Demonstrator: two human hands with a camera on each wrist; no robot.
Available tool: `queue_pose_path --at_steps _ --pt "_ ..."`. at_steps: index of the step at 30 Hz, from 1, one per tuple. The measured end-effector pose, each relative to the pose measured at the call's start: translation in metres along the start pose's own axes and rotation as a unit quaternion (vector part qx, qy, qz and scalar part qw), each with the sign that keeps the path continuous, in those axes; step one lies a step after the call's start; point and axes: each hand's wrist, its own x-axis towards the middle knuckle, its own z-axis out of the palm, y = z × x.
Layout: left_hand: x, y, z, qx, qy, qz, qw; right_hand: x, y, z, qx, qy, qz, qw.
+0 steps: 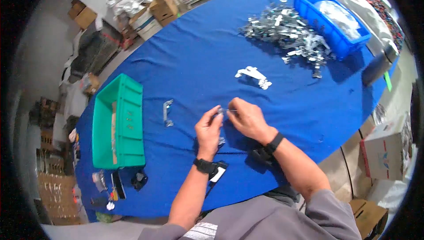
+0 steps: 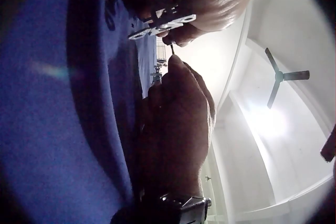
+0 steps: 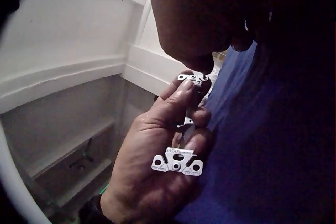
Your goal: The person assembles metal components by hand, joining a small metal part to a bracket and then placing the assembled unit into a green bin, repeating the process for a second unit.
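Observation:
My left hand (image 1: 208, 129) holds a metal bracket (image 3: 177, 163) with a flat, holed plate at each end. In the right wrist view its thumb lies near the upper plate, and the lower plate sticks out below the fingers. My right hand (image 1: 251, 118) is close beside it, its fingers pinching a thin metal rod (image 1: 229, 110) that reaches toward the left fingertips. The left wrist view shows the rod's dark end (image 2: 172, 49) near the bracket. Another bracket (image 1: 167, 113) lies on the blue cloth to the left, and pale brackets (image 1: 254, 75) lie ahead of the hands.
A green bin (image 1: 131, 125) stands at left on the cloth-covered table. A heap of metal brackets (image 1: 287, 32) lies at the far right beside a blue bin (image 1: 353, 45) with a plastic bag in it. A dark bottle (image 1: 377, 68) stands at the right edge. Small items lie near the green bin.

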Motion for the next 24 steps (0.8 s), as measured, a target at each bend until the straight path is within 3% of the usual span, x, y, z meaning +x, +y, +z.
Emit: queue_pose_path --at_steps 2,4,9,15,24 --pt "-0.001 0.002 0.0 -0.009 -0.003 -0.015 1.0 0.0 0.003 0.002 -0.012 0.026 -0.038 0.999" --pt "-0.002 0.004 0.0 -0.012 -0.011 -0.03 0.999 0.0 0.006 0.002 -0.055 0.005 -0.02 0.998" --pt "0.0 0.001 -0.002 -0.022 -0.019 -0.024 0.999 0.001 -0.004 0.0 0.004 0.028 0.011 1.0" --pt "0.001 0.004 0.001 -0.021 -0.01 -0.009 1.0 0.004 0.0 -0.003 -0.01 -0.003 -0.004 1.0" --pt "0.002 0.002 -0.001 -0.035 -0.011 -0.017 0.999 0.004 -0.003 -0.002 0.049 0.031 -0.029 0.998"
